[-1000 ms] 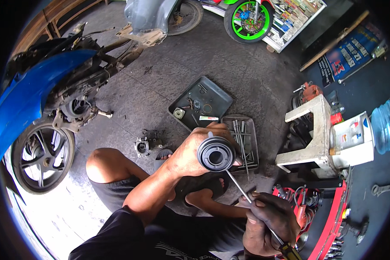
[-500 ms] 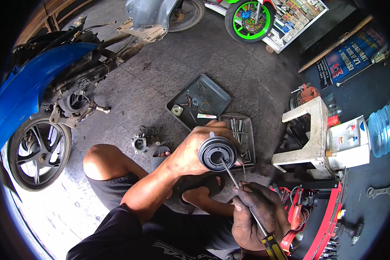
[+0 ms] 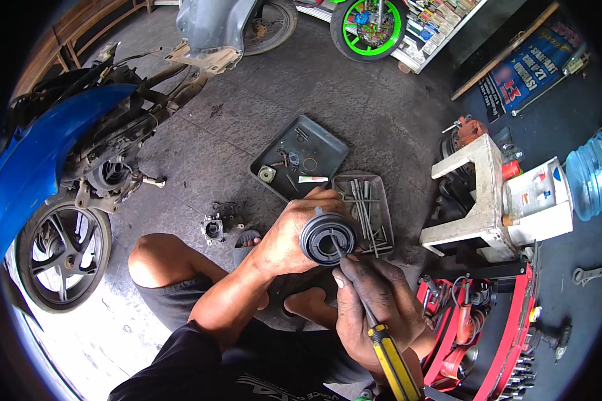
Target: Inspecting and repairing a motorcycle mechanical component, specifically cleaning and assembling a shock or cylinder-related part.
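Little gap remained now as the right hand point(image 3: 381, 304), wrapped round a yellow-handled screwdriver point(image 3: 393, 361), closed in beside the black cylindrical part point(image 3: 325, 228) clasped in the left hand point(image 3: 291, 228) above the floor point(image 3: 261, 100), its tip seemingly better steadied at the central opening.

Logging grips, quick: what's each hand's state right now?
Left hand: closed, holding the round black part.
Right hand: closed, holding the yellow-handled screwdriver.
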A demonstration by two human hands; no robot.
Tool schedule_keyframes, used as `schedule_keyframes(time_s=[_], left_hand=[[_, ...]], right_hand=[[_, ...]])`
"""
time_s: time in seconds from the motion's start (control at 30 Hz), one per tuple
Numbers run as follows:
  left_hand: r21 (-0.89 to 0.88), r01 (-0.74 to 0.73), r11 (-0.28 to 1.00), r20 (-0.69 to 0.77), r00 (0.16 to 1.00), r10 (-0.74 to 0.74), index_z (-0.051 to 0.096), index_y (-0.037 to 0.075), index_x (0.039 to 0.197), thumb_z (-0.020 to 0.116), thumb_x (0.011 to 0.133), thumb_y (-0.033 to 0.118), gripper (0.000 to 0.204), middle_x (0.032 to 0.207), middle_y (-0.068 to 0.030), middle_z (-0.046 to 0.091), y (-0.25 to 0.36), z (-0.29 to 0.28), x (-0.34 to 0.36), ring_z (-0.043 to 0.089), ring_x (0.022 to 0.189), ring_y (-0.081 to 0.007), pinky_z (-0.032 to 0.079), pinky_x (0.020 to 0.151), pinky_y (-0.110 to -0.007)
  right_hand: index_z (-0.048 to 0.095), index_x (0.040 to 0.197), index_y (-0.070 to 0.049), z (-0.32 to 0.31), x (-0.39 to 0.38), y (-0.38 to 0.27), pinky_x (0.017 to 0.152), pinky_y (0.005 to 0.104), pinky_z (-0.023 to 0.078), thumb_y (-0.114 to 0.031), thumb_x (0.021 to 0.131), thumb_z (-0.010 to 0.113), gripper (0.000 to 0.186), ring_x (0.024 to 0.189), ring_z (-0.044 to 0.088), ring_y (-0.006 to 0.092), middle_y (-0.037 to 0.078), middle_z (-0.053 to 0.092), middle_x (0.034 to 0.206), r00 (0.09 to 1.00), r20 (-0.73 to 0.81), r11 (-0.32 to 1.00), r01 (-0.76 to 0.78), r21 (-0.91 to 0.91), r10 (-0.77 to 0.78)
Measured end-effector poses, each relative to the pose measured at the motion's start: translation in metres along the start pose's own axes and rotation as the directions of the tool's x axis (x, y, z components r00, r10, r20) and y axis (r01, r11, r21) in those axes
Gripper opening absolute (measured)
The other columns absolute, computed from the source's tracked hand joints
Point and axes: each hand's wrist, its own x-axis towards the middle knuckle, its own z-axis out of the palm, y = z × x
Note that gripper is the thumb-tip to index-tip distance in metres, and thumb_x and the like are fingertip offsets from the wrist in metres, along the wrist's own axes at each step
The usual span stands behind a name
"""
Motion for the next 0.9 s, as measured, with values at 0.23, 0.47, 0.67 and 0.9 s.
schedule_keyframes(time_s=[0.23, 0.47, 0.67, 0.9], left_hand=[[0.004, 0.099, 0.995, 0.070, 0.993, -0.099, 0.069, 0.003, 0.086, 0.081, 0.075, 0.031, 0.032, 0.080, -0.0079, 0.067, 0.001, 0.003, -0.003, 0.059, 0.075, -0.0274, 0.046, 0.076, -0.041], [-0.014, 0.068, 0.998, 0.225, 0.972, -0.063, 0.068, 0.004, 0.089, 0.082, 0.069, 0.019, 0.028, 0.087, -0.0060, 0.068, 0.007, -0.002, 0.005, 0.061, 0.081, -0.0269, 0.046, 0.083, -0.042], [0.015, 0.126, 0.992, 0.283, 0.951, -0.125, 0.068, 0.004, 0.089, 0.082, 0.068, 0.016, 0.028, 0.088, -0.0067, 0.069, 0.007, 0.001, 0.002, 0.062, 0.083, -0.0280, 0.046, 0.085, -0.042], [-0.004, 0.148, 0.989, 0.128, 0.981, -0.146, 0.069, 0.006, 0.080, 0.087, 0.071, 0.014, 0.022, 0.077, -0.0043, 0.066, 0.007, 0.009, 0.003, 0.058, 0.075, -0.0241, 0.045, 0.076, -0.040]], right_hand=[[0.072, 0.104, 0.002, -0.006, 0.002, 0.005, 0.067, 0.0342, 0.060, 0.003, 0.083, 0.074, 0.021, 0.080, 0.073, 0.0288, 0.018, 0.071, 0.092, 0.995, 0.070, 0.989, -0.073, 0.127, 0.064], [0.073, 0.104, 0.001, -0.030, 0.014, 0.012, 0.071, 0.0341, 0.059, 0.005, 0.084, 0.071, 0.020, 0.082, 0.073, 0.0270, 0.018, 0.072, 0.096, 0.953, 0.249, 0.908, -0.253, 0.333, 0.175], [0.076, 0.101, -0.002, -0.037, 0.014, 0.020, 0.071, 0.0315, 0.058, 0.005, 0.078, 0.073, 0.025, 0.083, 0.072, 0.0251, 0.015, 0.070, 0.097, 0.924, 0.328, 0.873, -0.316, 0.371, 0.195], [0.073, 0.109, -0.003, -0.042, -0.003, 0.007, 0.071, 0.0321, 0.059, 0.007, 0.077, 0.075, 0.033, 0.083, 0.072, 0.0255, 0.014, 0.072, 0.100, 0.989, 0.108, 0.930, -0.130, 0.345, 0.098]])
